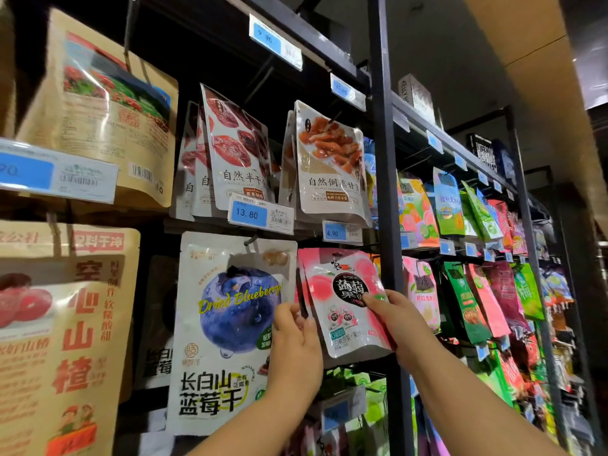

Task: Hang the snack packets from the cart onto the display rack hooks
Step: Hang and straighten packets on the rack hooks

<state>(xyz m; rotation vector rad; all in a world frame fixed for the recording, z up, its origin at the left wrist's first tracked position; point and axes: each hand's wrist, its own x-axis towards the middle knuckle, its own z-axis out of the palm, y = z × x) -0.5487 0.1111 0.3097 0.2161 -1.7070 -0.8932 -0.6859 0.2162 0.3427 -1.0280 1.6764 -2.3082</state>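
My left hand (296, 337) pinches the left edge of the pink packet (342, 291), thumb on the front and fingers curled round the edge. My right hand (393, 312) grasps the packet's right edge at 3 o'clock, fingertips pressed on its front beside the black label. The packet is held up against the display, tilted with its top leaning toward 11 o'clock. At least one more pink packet lies just behind it. I cannot tell whether its top hole sits on a hook.

At 9 o'clock from it, a blueberry packet (227, 317) hangs from a hook (251, 240), and my left hand overlaps its lower right edge. The black rack post (385, 159) stands just beside the pink packet at 3 o'clock, with my right wrist crossing in front of it. At 12 o'clock is the 4.90 tag (335, 232), and the 13.80 tag (250, 213) is at 11 o'clock. Past the post, toward 3 o'clock, hang rows of green and pink packets (467, 304). Far out at 9 o'clock are brown bags (65, 324).
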